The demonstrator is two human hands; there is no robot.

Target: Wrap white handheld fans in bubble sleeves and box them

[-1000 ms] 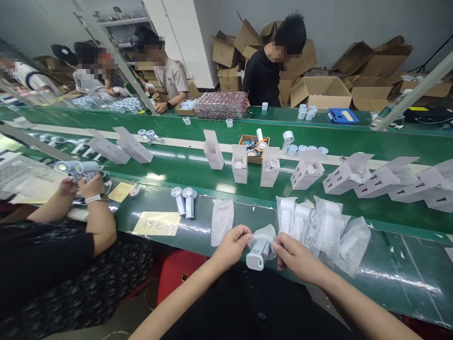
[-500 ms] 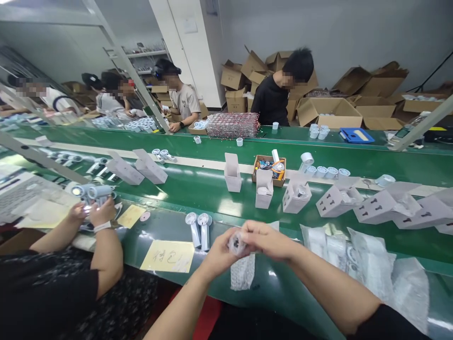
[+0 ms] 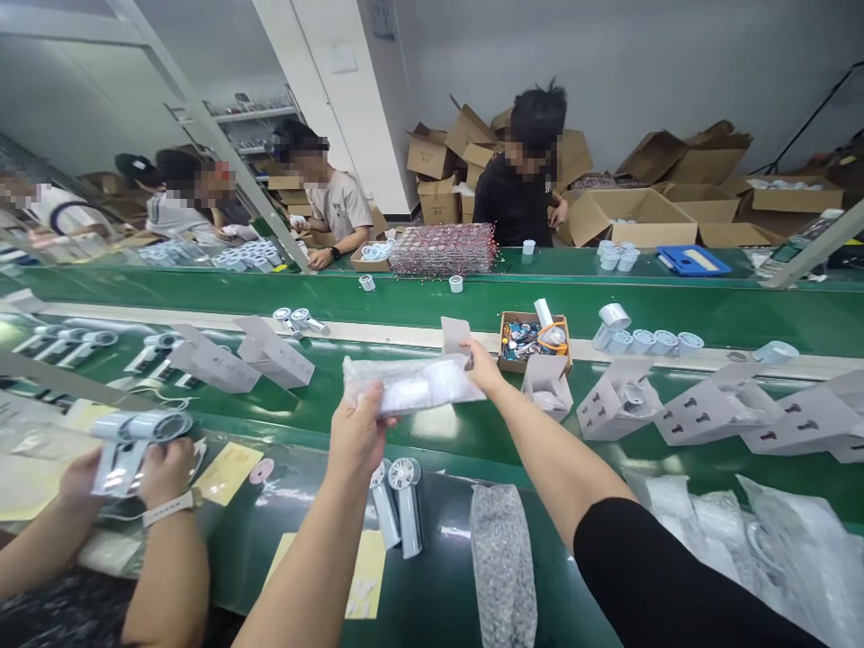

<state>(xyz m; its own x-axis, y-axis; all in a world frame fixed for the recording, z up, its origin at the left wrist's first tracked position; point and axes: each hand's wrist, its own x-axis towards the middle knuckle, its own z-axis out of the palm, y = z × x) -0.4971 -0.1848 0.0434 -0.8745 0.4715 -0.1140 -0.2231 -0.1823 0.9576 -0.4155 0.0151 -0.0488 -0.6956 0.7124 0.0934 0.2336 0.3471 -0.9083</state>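
Note:
My left hand [image 3: 357, 436] is closed around the near end of a clear bubble-wrap bag [image 3: 418, 382] with a pale object inside, held sideways above the bench. Just behind it stands an open white box [image 3: 455, 334], its lower part hidden by the bag. My right hand [image 3: 484, 367] has its fingers closed at the box's right edge, close to the bag's far end; the bag partly covers the contact. Below my hands, two light-blue handheld fans [image 3: 406, 504] lie side by side. A flat bubble-wrap bag [image 3: 503, 567] rests on the bench to their right.
Open white boxes [image 3: 621, 400] line the green belt [image 3: 337, 396] at right. A small carton of parts [image 3: 535, 340] sits behind. Several wrapped items [image 3: 783, 531] lie at front right. At left, a co-worker's hands [image 3: 168, 472] hold fans. Other people work across the belt.
The wrapped item has gone from upright near my body to lying sideways, forward over the belt. My right hand has moved from the wrap to the white box. The view has shifted.

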